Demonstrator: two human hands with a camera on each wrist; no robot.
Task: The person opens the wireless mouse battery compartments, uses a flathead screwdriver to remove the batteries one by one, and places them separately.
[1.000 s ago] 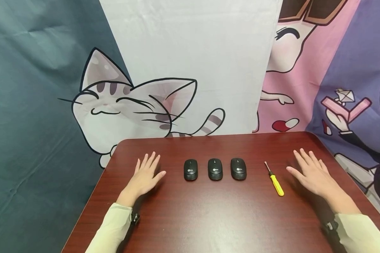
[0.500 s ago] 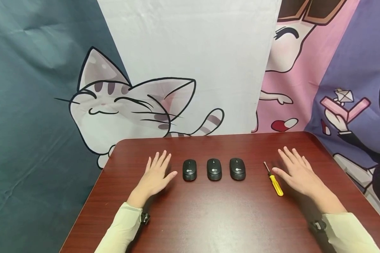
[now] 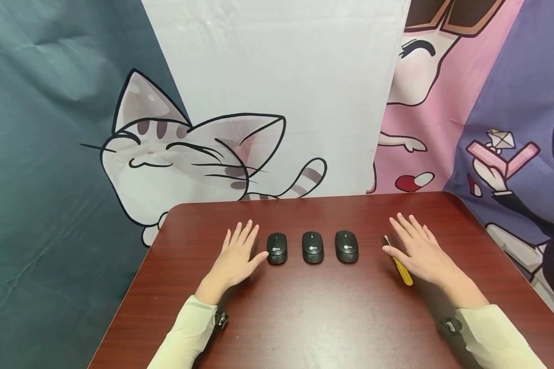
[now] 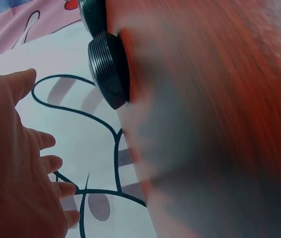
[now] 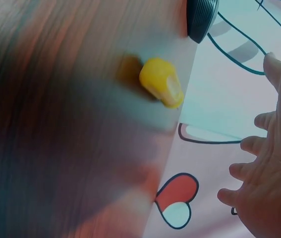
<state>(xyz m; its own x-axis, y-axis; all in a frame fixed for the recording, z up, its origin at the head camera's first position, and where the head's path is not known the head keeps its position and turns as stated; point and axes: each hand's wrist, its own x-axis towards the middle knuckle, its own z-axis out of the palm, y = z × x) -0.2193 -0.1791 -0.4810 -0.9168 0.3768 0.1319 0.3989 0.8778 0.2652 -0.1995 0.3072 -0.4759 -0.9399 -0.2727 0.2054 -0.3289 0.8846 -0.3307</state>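
Observation:
Three black computer mice lie in a row on the table: a left mouse [image 3: 277, 249], a middle mouse [image 3: 313, 247] and a right mouse [image 3: 347, 247]. To their right lies a screwdriver [image 3: 403, 272] with a yellow handle, its middle partly covered from the head view by my right thumb. My left hand [image 3: 234, 262] hovers with fingers spread, thumb tip beside the left mouse. In the left wrist view that hand [image 4: 21, 163] is raised off the tabletop. Fingers spread, my right hand [image 3: 422, 254] hovers above the screwdriver, whose handle [image 5: 160, 82] shows apart from it in the right wrist view.
The reddish-brown wooden table [image 3: 323, 318] has rounded far corners. Directly behind it hangs a printed cloth backdrop [image 3: 277, 61] with cartoon figures. A dark wrist device [image 3: 221, 320] sits at the left sleeve, and another device [image 3: 451, 325] at the right sleeve.
Both hands have moved inward, the left one rightward to the left mouse and the right one leftward over the screwdriver. The mice and the screwdriver have stayed in place.

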